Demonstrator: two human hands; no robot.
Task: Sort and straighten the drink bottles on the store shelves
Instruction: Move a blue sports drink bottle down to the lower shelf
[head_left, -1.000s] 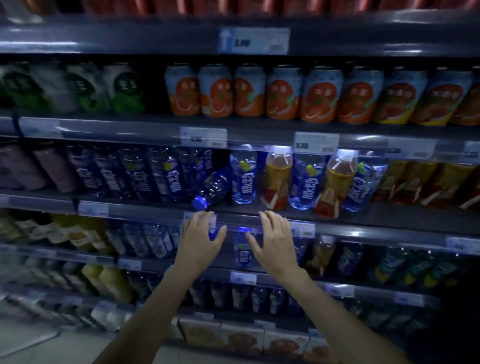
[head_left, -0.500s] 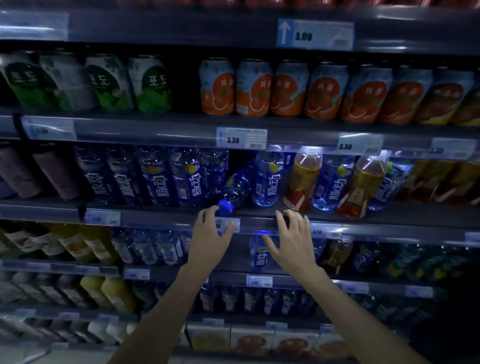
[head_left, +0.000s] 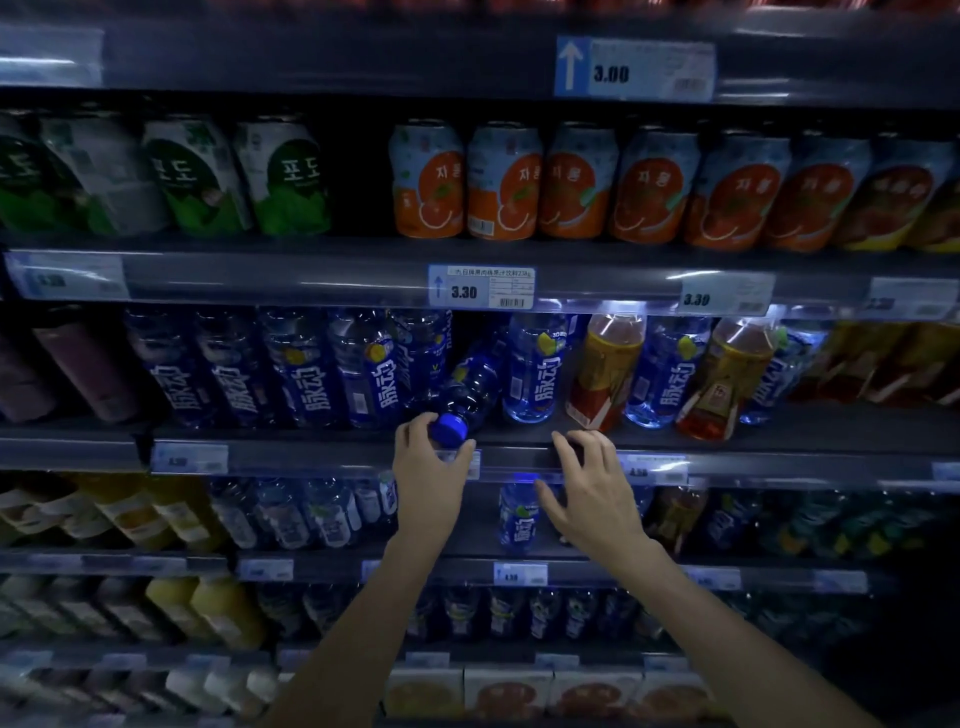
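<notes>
A blue bottle (head_left: 470, 387) lies tipped over on the middle shelf (head_left: 779, 447), its blue cap poking out over the shelf's front edge. My left hand (head_left: 428, 478) curls its fingers around that cap. My right hand (head_left: 589, 491) hovers open at the shelf edge just to the right, touching no bottle. Upright blue bottles (head_left: 374, 374) stand left of the fallen one. To its right, blue bottles (head_left: 535, 369) alternate with amber tea bottles (head_left: 605, 374), some of them leaning.
Orange and green cans (head_left: 504, 182) fill the shelf above. Lower shelves hold more blue bottles (head_left: 517, 514), yellow drinks (head_left: 218, 608) and cartons. Price tags (head_left: 480, 287) line the shelf rails. The store is dim.
Both hands have risen from below the shelf rail to its edge. The left hand has closed around the tipped bottle's cap. The view has moved closer.
</notes>
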